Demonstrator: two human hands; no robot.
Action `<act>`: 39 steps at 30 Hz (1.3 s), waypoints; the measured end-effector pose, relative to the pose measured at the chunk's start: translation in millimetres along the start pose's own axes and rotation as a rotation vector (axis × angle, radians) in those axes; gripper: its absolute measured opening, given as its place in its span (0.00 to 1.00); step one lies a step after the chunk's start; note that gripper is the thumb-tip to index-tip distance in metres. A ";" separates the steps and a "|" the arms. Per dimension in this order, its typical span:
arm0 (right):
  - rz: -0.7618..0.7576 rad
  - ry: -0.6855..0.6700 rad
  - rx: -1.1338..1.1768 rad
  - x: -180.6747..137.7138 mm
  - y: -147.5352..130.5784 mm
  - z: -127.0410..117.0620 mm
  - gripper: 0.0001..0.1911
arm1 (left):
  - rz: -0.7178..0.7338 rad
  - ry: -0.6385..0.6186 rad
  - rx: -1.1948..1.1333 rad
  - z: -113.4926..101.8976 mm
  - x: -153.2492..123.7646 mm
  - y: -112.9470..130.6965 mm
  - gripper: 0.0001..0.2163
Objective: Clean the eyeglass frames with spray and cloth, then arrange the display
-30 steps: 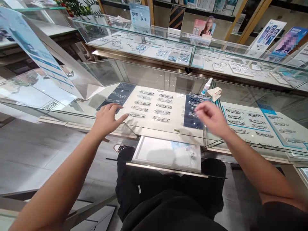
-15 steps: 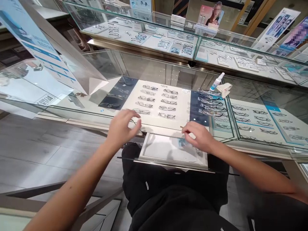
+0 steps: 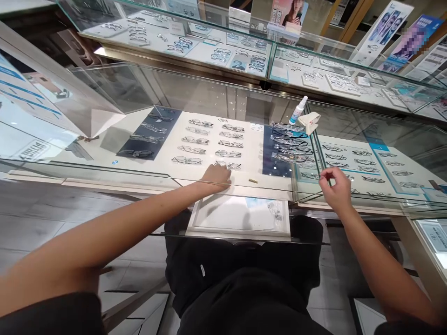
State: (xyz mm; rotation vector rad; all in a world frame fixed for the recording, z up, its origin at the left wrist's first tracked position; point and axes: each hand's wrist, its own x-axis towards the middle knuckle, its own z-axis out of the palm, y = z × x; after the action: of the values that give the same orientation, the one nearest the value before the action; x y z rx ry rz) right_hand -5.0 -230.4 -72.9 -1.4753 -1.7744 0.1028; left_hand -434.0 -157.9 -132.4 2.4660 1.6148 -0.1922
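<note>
My left hand [image 3: 217,178] reaches over the front of the glass display case, back up and fingers bent down. Its fingertips are hidden. Just beyond it lies the front pair of eyeglasses [image 3: 233,166] on the white display board [image 3: 213,165]. To its right, a small brass-coloured piece [image 3: 253,181] rests on the case floor. My right hand [image 3: 337,186] is raised at the upright glass divider [image 3: 320,160], thumb and forefinger pinched together near its front end. What is between those fingertips, if anything, does not show.
A pull-out drawer [image 3: 237,218] above my lap holds clear small items [image 3: 275,210]. Wrapped eyeglasses [image 3: 293,148] lie on the dark right strip. A spray bottle [image 3: 298,111] and a beige folded piece [image 3: 310,122] stand by the divider. A sign [image 3: 70,93] leans at left.
My left hand has moved right, over to the front eyeglasses. My right hand has moved right, from above the drawer to the glass divider. The view has shifted, sliding the case leftward.
</note>
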 end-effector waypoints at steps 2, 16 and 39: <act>0.045 0.062 0.009 3.4 7.6 2.3 0.04 | -0.041 0.080 0.028 10.5 25.7 -5.6 0.17; 0.065 0.119 0.037 6.6 6.8 11.3 0.03 | -0.060 0.151 0.112 52.6 108.5 -60.8 0.15; 0.011 0.075 0.010 4.5 7.2 19.5 0.04 | -0.005 -0.043 0.179 27.5 40.0 -12.1 0.11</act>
State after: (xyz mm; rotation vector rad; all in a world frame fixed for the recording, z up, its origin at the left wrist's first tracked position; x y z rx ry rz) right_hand -11.3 -216.2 -87.5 -1.4638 -1.7036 0.0614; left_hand -429.3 -123.7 -168.5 2.5679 1.6525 -0.4042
